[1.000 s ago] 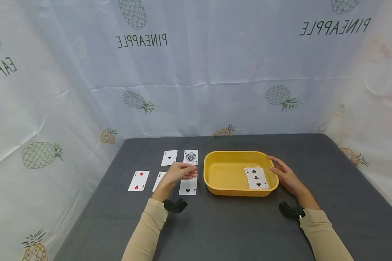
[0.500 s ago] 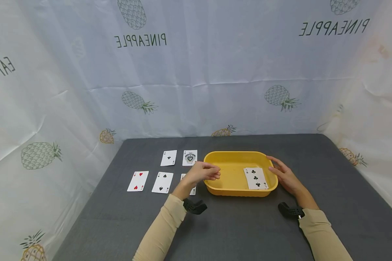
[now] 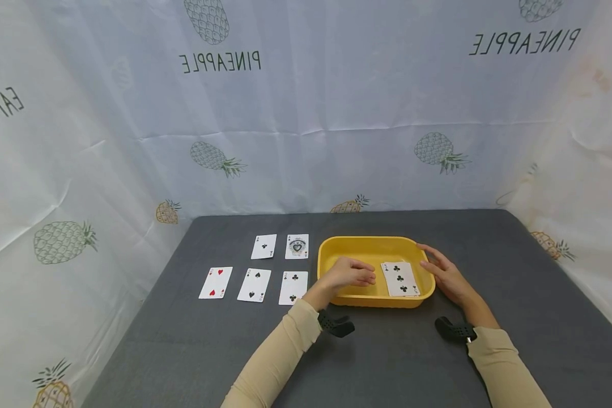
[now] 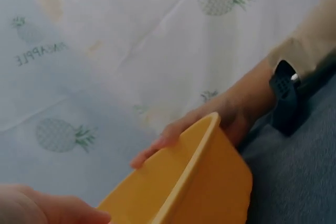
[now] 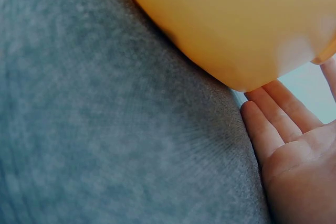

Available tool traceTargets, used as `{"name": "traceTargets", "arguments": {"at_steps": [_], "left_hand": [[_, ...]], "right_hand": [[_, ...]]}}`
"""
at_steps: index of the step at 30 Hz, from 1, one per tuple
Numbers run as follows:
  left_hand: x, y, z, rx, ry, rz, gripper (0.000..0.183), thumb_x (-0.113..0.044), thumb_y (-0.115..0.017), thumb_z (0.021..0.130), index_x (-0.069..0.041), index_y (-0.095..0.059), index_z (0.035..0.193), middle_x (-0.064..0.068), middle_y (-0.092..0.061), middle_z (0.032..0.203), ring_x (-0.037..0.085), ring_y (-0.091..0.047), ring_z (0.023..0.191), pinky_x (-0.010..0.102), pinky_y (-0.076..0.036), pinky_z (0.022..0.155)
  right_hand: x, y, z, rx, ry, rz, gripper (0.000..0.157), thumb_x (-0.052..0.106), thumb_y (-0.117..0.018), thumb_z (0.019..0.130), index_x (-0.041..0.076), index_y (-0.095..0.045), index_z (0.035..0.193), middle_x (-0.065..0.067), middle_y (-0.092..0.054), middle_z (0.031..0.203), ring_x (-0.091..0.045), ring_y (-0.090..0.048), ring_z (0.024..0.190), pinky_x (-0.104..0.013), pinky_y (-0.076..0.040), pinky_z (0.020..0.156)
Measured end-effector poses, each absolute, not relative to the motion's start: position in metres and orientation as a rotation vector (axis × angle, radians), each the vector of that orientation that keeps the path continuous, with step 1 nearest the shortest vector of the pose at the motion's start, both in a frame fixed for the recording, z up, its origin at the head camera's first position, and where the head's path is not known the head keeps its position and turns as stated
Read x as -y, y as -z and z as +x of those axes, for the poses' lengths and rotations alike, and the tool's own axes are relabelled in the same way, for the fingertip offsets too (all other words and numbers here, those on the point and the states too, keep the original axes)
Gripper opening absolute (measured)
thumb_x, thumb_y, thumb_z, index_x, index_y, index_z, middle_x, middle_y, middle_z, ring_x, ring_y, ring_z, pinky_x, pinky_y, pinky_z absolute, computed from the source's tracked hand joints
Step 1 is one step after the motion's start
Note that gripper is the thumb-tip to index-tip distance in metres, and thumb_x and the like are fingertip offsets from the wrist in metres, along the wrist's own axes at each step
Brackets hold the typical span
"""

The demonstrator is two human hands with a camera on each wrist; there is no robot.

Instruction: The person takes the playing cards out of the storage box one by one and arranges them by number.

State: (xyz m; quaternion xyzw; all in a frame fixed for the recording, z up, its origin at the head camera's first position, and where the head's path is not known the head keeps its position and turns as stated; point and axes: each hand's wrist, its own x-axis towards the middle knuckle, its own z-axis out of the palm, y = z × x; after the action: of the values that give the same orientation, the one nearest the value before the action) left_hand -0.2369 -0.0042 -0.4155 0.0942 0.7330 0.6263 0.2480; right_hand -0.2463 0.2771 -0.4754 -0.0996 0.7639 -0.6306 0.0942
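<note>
A shallow yellow plastic tray stands on the dark cloth. Inside it, toward the right, lie overlapping playing cards, a three of clubs on top. My left hand hovers over the tray's left half, fingers loosely bent, nothing visible in them, tips a little left of those cards. At the tray's right end my right hand grips the rim, thumb on the inner side. The right wrist view shows its fingers against the outside of the tray wall.
Left of the tray, face-up cards lie in two rows. The near row has a two of hearts, two of spades and two of clubs. Behind are an ace of clubs and an ornate ace. A pineapple-print curtain hangs behind.
My left hand has moved right, from above the laid-out cards to over the tray, uncovering the two of spades and two of clubs. My right hand and the tray have stayed put.
</note>
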Motion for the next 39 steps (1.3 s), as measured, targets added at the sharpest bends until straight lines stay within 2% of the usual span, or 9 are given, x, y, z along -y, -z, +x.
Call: {"name": "traceTargets", "arguments": {"at_steps": [4, 8, 11, 15, 22, 32, 34, 36, 39], "left_hand": [[-0.009, 0.420, -0.238, -1.942, -1.723, 0.183, 0.032, -0.007, -0.056, 0.095, 0.011, -0.060, 0.121, 0.030, -0.066, 0.116, 0.039, -0.066, 0.110, 0.041, -0.056, 0.095], [-0.018, 0.423, -0.239, -1.919, -1.725, 0.104, 0.032, -0.007, -0.058, 0.094, 0.009, -0.060, 0.122, 0.028, -0.067, 0.117, 0.036, -0.067, 0.110, 0.038, -0.057, 0.094], [-0.025, 0.426, -0.240, -1.930, -1.716, 0.047, 0.033, -0.006, -0.059, 0.093, 0.009, -0.061, 0.122, 0.025, -0.068, 0.116, 0.034, -0.069, 0.108, 0.037, -0.057, 0.093], [-0.034, 0.429, -0.243, -1.945, -1.684, -0.033, 0.034, -0.009, -0.060, 0.093, 0.007, -0.061, 0.123, 0.020, -0.069, 0.117, 0.027, -0.070, 0.106, 0.034, -0.058, 0.093], [-0.046, 0.427, -0.245, -1.902, -1.729, -0.215, 0.030, -0.005, -0.065, 0.086, 0.006, -0.066, 0.114, 0.016, -0.071, 0.110, 0.021, -0.071, 0.098, 0.030, -0.059, 0.090], [-0.048, 0.427, -0.242, -1.908, -1.746, -0.228, 0.025, -0.007, -0.068, 0.085, 0.002, -0.070, 0.109, 0.012, -0.067, 0.119, 0.016, -0.066, 0.094, 0.035, -0.056, 0.097], [-0.051, 0.427, -0.242, -1.911, -1.769, -0.243, 0.024, -0.005, -0.069, 0.084, 0.003, -0.071, 0.107, 0.011, -0.069, 0.115, 0.015, -0.066, 0.091, 0.034, -0.057, 0.095], [-0.056, 0.427, -0.243, -1.924, -1.793, -0.269, 0.023, -0.003, -0.072, 0.082, 0.003, -0.072, 0.104, 0.011, -0.071, 0.108, 0.014, -0.068, 0.085, 0.031, -0.059, 0.090], [-0.063, 0.425, -0.244, -1.984, -1.781, -0.291, 0.020, -0.003, -0.075, 0.079, 0.003, -0.073, 0.099, 0.011, -0.074, 0.099, 0.011, -0.067, 0.074, 0.028, -0.061, 0.082]], "right_hand": [[-0.276, 0.476, -0.245, -2.272, 1.872, -0.297, 0.056, 0.027, -0.047, 0.102, 0.016, -0.024, 0.152, -0.026, -0.031, 0.148, 0.015, -0.054, 0.105, -0.008, -0.051, 0.085], [-0.277, 0.477, -0.245, -2.266, 1.881, -0.320, 0.055, 0.026, -0.047, 0.102, 0.016, -0.024, 0.152, -0.001, -0.044, 0.135, 0.014, -0.055, 0.105, -0.008, -0.051, 0.085], [-0.278, 0.477, -0.246, -2.245, 1.904, -0.335, 0.054, 0.024, -0.047, 0.102, 0.016, -0.026, 0.151, 0.016, -0.046, 0.124, 0.013, -0.056, 0.105, -0.009, -0.052, 0.085], [-0.278, 0.477, -0.247, -2.221, 1.931, -0.348, 0.053, 0.022, -0.047, 0.102, 0.016, -0.027, 0.150, 0.023, -0.048, 0.119, 0.011, -0.057, 0.105, -0.010, -0.053, 0.084], [-0.278, 0.477, -0.246, -2.202, 1.949, -0.349, 0.051, 0.020, -0.047, 0.102, 0.017, -0.029, 0.149, 0.020, -0.047, 0.121, 0.011, -0.058, 0.105, -0.010, -0.053, 0.084], [-0.277, 0.477, -0.248, -2.230, 1.913, -0.329, 0.053, 0.019, -0.046, 0.102, 0.016, -0.026, 0.151, 0.012, -0.046, 0.125, 0.010, -0.057, 0.105, -0.011, -0.053, 0.085], [-0.277, 0.477, -0.249, -2.240, 1.907, -0.322, 0.053, 0.019, -0.046, 0.102, 0.015, -0.026, 0.151, 0.006, -0.046, 0.130, 0.010, -0.057, 0.105, -0.011, -0.053, 0.085], [-0.277, 0.477, -0.249, -2.250, 1.900, -0.314, 0.053, 0.020, -0.046, 0.102, 0.014, -0.026, 0.151, -0.007, -0.045, 0.137, 0.011, -0.057, 0.105, -0.010, -0.053, 0.085], [-0.278, 0.478, -0.249, -2.259, 1.892, -0.309, 0.054, 0.020, -0.046, 0.102, 0.014, -0.025, 0.151, -0.023, -0.035, 0.146, 0.013, -0.056, 0.105, -0.010, -0.052, 0.085]]}}
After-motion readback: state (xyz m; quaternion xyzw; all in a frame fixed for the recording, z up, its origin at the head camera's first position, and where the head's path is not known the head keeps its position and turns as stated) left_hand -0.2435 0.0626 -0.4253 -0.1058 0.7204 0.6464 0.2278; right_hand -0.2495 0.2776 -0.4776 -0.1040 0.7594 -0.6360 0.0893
